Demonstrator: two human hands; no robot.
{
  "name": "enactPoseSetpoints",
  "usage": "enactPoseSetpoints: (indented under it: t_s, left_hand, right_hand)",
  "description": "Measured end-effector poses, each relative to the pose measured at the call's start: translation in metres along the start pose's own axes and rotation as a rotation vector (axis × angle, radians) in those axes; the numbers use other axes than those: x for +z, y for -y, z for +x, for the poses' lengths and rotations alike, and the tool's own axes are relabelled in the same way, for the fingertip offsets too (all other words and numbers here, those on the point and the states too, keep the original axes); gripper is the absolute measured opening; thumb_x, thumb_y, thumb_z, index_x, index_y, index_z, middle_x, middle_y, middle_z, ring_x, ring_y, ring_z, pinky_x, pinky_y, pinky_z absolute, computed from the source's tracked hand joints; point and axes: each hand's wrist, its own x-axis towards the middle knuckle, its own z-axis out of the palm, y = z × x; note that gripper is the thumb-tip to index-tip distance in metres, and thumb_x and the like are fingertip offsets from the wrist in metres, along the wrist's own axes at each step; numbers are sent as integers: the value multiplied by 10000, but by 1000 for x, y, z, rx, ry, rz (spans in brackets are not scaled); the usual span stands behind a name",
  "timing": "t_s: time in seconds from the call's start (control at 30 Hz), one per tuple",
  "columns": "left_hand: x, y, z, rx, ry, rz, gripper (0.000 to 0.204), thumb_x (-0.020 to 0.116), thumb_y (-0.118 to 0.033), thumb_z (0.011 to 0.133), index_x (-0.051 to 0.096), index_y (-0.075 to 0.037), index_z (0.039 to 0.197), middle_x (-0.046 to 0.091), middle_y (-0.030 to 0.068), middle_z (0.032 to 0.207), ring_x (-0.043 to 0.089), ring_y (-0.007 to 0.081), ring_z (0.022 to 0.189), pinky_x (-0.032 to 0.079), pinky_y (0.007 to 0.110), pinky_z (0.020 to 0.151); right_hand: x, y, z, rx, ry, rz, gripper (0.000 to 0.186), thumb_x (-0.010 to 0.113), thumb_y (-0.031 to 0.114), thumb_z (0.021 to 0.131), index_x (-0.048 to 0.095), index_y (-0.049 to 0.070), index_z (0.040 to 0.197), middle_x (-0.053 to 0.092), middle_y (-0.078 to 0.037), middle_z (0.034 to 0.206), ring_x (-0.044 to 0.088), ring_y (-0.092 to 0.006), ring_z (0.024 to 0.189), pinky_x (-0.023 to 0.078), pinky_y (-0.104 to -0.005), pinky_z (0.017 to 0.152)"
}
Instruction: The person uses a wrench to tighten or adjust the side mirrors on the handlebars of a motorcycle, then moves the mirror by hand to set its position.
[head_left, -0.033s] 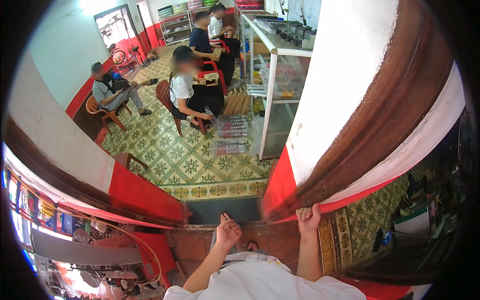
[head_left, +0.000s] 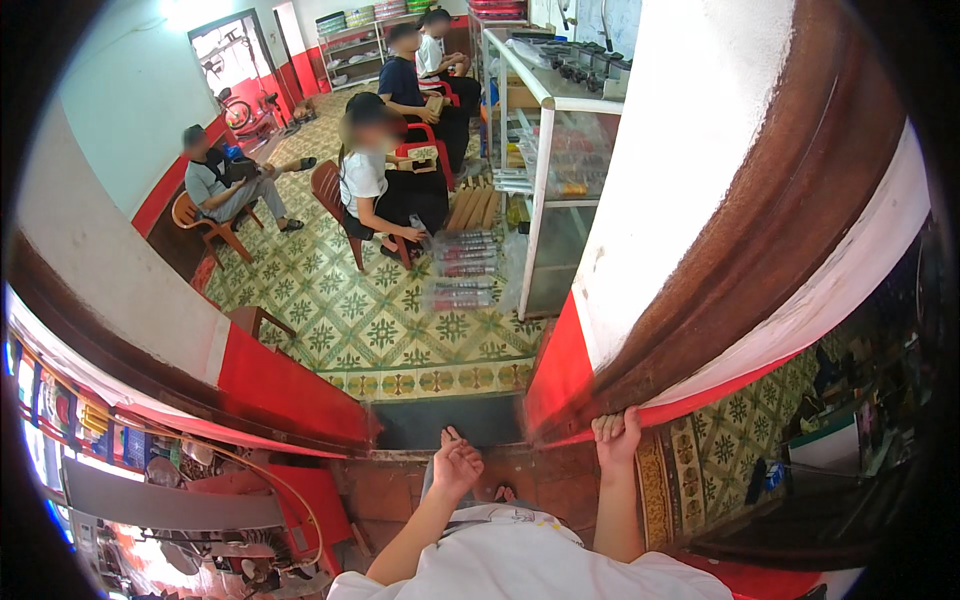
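My left hand (head_left: 457, 468) hovers in front of my body with its fingers curled closed, and nothing shows in it. To the right, my right hand (head_left: 616, 437) has its fingers bent over the lower edge of the brown door frame (head_left: 680, 330), resting against it. Below my left hand a dark threshold (head_left: 408, 424) crosses the doorway. One bare foot (head_left: 451, 433) shows partly behind that hand, the other (head_left: 505, 493) on the reddish tiles.
Beyond the doorway, a seated person (head_left: 370, 180) reaches toward plastic-wrapped packs (head_left: 465, 262) on the patterned floor. Long cardboard boxes (head_left: 472, 208) lie beside a glass cabinet (head_left: 572, 190). Other people sit farther back and at left (head_left: 222, 178). A red-and-white wall (head_left: 290, 390) flanks the opening.
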Motion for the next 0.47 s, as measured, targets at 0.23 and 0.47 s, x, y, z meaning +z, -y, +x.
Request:
enactPoseSetpoints:
  t_s: [0.23,0.47]
  left_hand:
    - [6,5,-3,-9,-10,-32,74,593,-161,893,553,-101,878,482,-18,722,495,140,672,425,297,638]
    - [6,4,-2,5,-18,9,86,602,-173,871,565,-98,884,498,11,751,503,175,697,431,322,653]
  right_hand:
    - [1,0,1,-5,8,-21,607,509,414,1025,393,149,492,446,-31,427,447,-187,382,367,-342,437]
    - [-19,-7,4,9,27,22,594,497,397,1032,400,146,503,468,-35,433,446,-200,372,388,-356,447]
